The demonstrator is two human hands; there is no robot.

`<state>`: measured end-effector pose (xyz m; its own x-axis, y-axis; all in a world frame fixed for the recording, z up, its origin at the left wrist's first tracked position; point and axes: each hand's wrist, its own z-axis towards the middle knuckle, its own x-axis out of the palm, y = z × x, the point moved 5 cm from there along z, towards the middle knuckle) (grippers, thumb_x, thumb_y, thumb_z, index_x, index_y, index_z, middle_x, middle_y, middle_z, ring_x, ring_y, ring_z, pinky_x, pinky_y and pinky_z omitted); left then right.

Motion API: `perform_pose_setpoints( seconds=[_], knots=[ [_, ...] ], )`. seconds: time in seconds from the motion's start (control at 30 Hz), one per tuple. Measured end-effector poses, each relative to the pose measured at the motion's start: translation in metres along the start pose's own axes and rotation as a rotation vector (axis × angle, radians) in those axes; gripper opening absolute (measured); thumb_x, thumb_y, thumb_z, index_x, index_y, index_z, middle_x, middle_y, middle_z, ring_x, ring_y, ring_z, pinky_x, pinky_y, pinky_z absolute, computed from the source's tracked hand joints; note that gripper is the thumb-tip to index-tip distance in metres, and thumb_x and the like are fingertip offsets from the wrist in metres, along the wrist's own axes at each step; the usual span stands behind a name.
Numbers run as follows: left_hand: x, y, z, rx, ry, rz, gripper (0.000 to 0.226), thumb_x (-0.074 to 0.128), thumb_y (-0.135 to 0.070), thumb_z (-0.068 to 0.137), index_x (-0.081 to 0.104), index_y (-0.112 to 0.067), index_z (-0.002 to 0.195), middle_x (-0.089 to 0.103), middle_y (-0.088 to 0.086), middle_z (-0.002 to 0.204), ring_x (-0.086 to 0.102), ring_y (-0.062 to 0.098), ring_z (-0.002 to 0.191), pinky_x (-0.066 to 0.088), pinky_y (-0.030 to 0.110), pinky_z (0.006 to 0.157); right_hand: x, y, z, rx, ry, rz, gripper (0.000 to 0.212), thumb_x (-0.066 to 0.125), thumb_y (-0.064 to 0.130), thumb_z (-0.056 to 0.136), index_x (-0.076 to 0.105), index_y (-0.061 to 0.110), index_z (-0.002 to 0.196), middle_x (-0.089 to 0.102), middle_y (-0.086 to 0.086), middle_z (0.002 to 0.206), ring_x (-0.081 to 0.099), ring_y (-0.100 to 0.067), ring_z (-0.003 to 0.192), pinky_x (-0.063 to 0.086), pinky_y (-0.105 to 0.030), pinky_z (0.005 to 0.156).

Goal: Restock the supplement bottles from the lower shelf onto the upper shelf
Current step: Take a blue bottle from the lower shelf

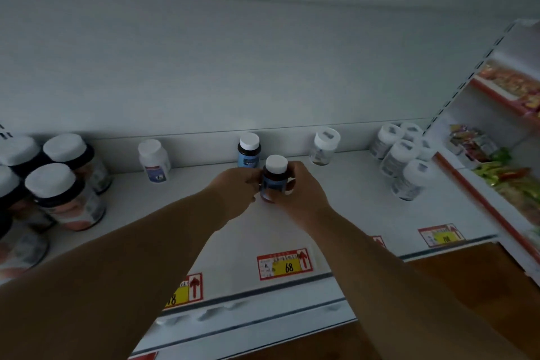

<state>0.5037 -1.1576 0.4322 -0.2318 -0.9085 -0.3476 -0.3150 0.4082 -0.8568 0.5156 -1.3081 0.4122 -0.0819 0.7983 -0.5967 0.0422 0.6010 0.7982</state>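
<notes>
A dark supplement bottle [274, 178] with a white cap and blue label stands on the white upper shelf [350, 207], in the middle. My left hand [236, 193] grips it from the left and my right hand [301, 193] from the right. Its base is hidden by my fingers. A second bottle of the same kind [249, 150] stands just behind it against the back wall.
Large dark white-capped jars [64, 193] crowd the shelf's left end. A white bottle [154, 160] and a clear one [325, 145] stand at the back. Several white bottles [401, 158] cluster right. Price tags [285, 263] line the front edge. Snack shelves [502, 161] stand at right.
</notes>
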Motion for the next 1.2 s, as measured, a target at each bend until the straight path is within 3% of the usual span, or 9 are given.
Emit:
perform_pose_setpoints(
  seconds=[0.07,0.17,0.33,0.47,0.63,0.77,0.87,1.03,1.2],
  knots=[
    [0.008,0.007,0.007,-0.06,0.06,-0.051,0.029,0.044,-0.003,0.102,0.061,-0.021,0.117,0.067,0.002,0.106,0.064,0.02,0.103,0.053,0.025,0.089,0.001,-0.008,0.01,0.026,-0.01,0.008,0.057,0.082,0.031,0.077,0.051,0.025,0.124,0.061,0.009,0.117,0.058,-0.013,0.104,0.044,-0.026,0.082],
    [0.006,0.02,0.016,-0.085,-0.034,-0.048,0.036,0.046,-0.004,0.1,0.057,-0.024,0.127,0.062,0.0,0.122,0.06,0.024,0.113,0.05,0.037,0.101,0.002,-0.011,0.026,0.016,-0.029,-0.012,0.049,0.08,0.032,0.078,0.053,0.025,0.119,0.063,0.008,0.114,0.059,-0.013,0.102,0.043,-0.026,0.08],
    [-0.011,0.028,0.02,-0.055,-0.224,0.01,0.044,0.053,-0.011,0.098,0.05,-0.028,0.138,0.059,0.004,0.13,0.063,0.026,0.108,0.055,0.041,0.094,0.007,-0.003,0.061,-0.068,-0.098,-0.109,0.047,0.081,0.027,0.074,0.057,0.016,0.112,0.064,-0.002,0.113,0.062,-0.022,0.102,0.043,-0.029,0.074],
    [-0.018,0.024,0.023,-0.06,-0.264,0.075,0.047,0.054,-0.015,0.097,0.047,-0.034,0.139,0.061,0.005,0.112,0.063,0.02,0.082,0.053,0.03,0.066,0.013,-0.003,0.077,-0.076,-0.133,-0.107,0.052,0.082,0.027,0.074,0.054,0.014,0.116,0.063,-0.005,0.118,0.061,-0.025,0.107,0.043,-0.03,0.078],
    [-0.025,0.023,0.027,-0.035,-0.245,0.209,0.05,0.054,-0.02,0.097,0.042,-0.04,0.142,0.059,0.005,0.122,0.061,0.023,0.089,0.051,0.029,0.069,0.016,-0.005,0.072,-0.039,-0.185,-0.066,0.062,0.081,0.029,0.074,0.05,0.013,0.125,0.062,-0.006,0.122,0.06,-0.026,0.114,0.05,-0.038,0.089],
    [-0.027,0.026,0.016,0.021,-0.241,0.221,0.046,0.053,-0.018,0.097,0.046,-0.035,0.14,0.057,0.001,0.13,0.061,0.026,0.104,0.053,0.03,0.079,0.015,-0.005,0.046,0.025,-0.234,-0.082,0.075,0.079,0.029,0.078,0.04,0.011,0.139,0.052,-0.009,0.131,0.053,-0.026,0.121,0.045,-0.035,0.096],
    [-0.026,0.025,-0.002,0.12,-0.231,0.292,0.042,0.051,-0.016,0.098,0.048,-0.033,0.136,0.055,-0.001,0.13,0.059,0.02,0.097,0.048,0.025,0.068,0.016,0.002,0.019,0.023,-0.264,-0.114,0.074,0.078,0.033,0.081,0.038,0.016,0.141,0.05,-0.006,0.134,0.053,-0.022,0.123,0.047,-0.037,0.101],
    [-0.038,0.026,-0.051,0.335,-0.263,0.371,0.039,0.055,-0.016,0.096,0.051,-0.03,0.132,0.053,-0.011,0.127,0.056,0.008,0.098,0.052,0.027,0.077,0.026,0.032,-0.043,-0.021,-0.343,-0.148,0.072,0.074,0.039,0.085,0.038,0.016,0.142,0.049,-0.006,0.138,0.053,-0.022,0.124,0.047,-0.04,0.103],
    [-0.068,0.055,-0.109,0.462,-0.217,0.352,0.039,0.056,-0.014,0.094,0.053,-0.029,0.129,0.055,-0.013,0.119,0.057,0.002,0.087,0.048,0.023,0.073,0.056,0.076,-0.128,-0.072,-0.45,-0.109,0.064,0.075,0.033,0.085,0.045,0.016,0.14,0.052,-0.007,0.131,0.056,-0.019,0.112,0.049,-0.038,0.096]
  ],
)
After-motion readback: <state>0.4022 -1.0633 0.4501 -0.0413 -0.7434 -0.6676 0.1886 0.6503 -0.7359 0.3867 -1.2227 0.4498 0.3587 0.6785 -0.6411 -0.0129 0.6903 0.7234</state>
